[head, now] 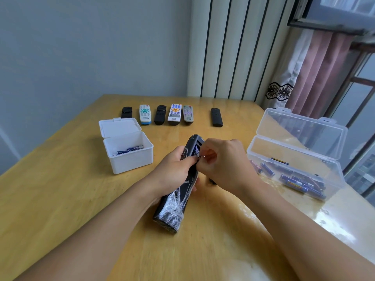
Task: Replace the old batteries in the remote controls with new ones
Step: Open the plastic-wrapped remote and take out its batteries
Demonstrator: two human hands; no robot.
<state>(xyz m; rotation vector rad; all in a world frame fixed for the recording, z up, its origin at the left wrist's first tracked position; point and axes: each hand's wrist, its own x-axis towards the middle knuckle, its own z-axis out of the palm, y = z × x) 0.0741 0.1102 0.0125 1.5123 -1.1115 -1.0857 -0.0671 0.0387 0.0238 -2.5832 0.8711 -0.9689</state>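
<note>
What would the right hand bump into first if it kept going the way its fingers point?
Almost at once, the black remote held in the left hand: the right hand pinches a battery at its open compartment. Depth is hard to judge.

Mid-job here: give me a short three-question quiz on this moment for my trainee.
1. True or false: the left hand grips the black remote.
2. How many remotes lie in the row at the table's far side? A) four B) six C) eight
3. Fill in: the right hand pinches a ____ at the remote's open compartment.

Key: 1 true. 2 B, counting from the leftmost black one to the lone black one on the right. 3 battery.
</note>
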